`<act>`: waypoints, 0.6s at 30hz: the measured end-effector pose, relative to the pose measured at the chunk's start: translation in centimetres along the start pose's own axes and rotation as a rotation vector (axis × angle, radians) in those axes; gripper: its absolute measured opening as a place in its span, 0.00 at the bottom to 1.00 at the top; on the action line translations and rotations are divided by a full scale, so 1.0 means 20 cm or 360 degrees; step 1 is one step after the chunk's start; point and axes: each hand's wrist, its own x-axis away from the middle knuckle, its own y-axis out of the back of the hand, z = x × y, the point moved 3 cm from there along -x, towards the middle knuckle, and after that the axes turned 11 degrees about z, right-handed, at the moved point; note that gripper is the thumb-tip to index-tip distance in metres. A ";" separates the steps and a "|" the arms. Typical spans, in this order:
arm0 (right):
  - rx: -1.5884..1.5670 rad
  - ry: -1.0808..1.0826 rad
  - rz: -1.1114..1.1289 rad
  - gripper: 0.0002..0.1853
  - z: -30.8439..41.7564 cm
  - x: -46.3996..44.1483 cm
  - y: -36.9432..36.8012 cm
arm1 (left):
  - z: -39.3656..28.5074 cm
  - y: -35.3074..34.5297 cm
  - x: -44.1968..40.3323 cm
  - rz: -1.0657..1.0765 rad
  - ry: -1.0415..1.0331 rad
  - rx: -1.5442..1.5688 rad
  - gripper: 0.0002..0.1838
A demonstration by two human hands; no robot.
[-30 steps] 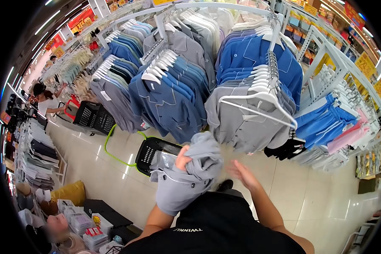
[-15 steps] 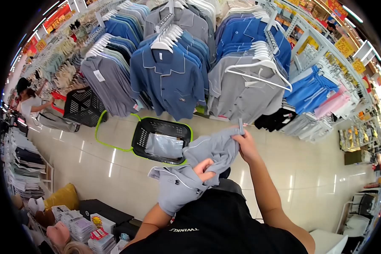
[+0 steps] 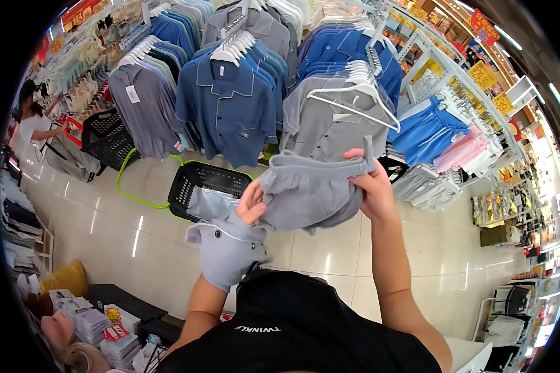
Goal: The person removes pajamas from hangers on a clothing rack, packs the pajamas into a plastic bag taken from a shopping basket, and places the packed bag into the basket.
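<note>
Between both hands, in front of my body, hang grey pyjama bottoms (image 3: 311, 193) with a gathered elastic waistband. My left hand (image 3: 250, 202) grips the left end of the waistband. At the other end, my right hand (image 3: 374, 186) pinches the waistband beside a flat grey strip (image 3: 368, 154) that sticks up. A lighter grey shirt (image 3: 230, 248) with white piping and dark buttons is draped over my left wrist and forearm. Beyond my left hand, on the floor, stands a black shopping basket (image 3: 179, 189) with a green rim, and a clear-wrapped packet (image 3: 211, 204) lies in it.
Racks of hanging shirts, including a blue one (image 3: 227, 118), stand ahead. A bare white hanger (image 3: 354, 105) hangs in front of a grey shirt. Blue shorts (image 3: 432, 124) hang to the right. A person (image 3: 37, 124) stands far left by another black basket (image 3: 112, 140). Folded packs (image 3: 90, 323) lie lower left.
My left hand has moved from the bunched cloth up to the waistband, and the bottoms are now raised and spread between both hands. The view has shifted slightly right.
</note>
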 end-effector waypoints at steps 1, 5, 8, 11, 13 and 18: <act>0.0212 -0.0031 0.0033 0.21 0.03 0.03 -0.01 | -0.03 -0.05 -0.06 0.0005 0.0001 0.0006 0.40; 0.0591 -0.0111 0.0183 0.18 0.11 0.14 0.07 | -0.19 -0.36 -0.23 0.0253 0.0278 -0.0082 0.44; 0.0756 -0.0102 0.0201 0.18 0.16 0.22 0.11 | -0.20 -0.53 -0.27 0.0139 0.0522 -0.0155 0.38; 0.0827 -0.0038 0.0045 0.18 0.16 0.30 0.22 | -0.08 -0.54 -0.27 0.0051 0.0530 -0.0490 0.27; 0.0780 -0.0066 -0.0129 0.20 0.10 0.35 0.28 | -0.01 -0.59 -0.27 -0.0255 0.0449 -0.0417 0.18; 0.0656 -0.0112 -0.0210 0.31 -0.22 0.47 0.31 | 0.37 -0.54 -0.24 -0.0704 0.0324 -0.0609 0.15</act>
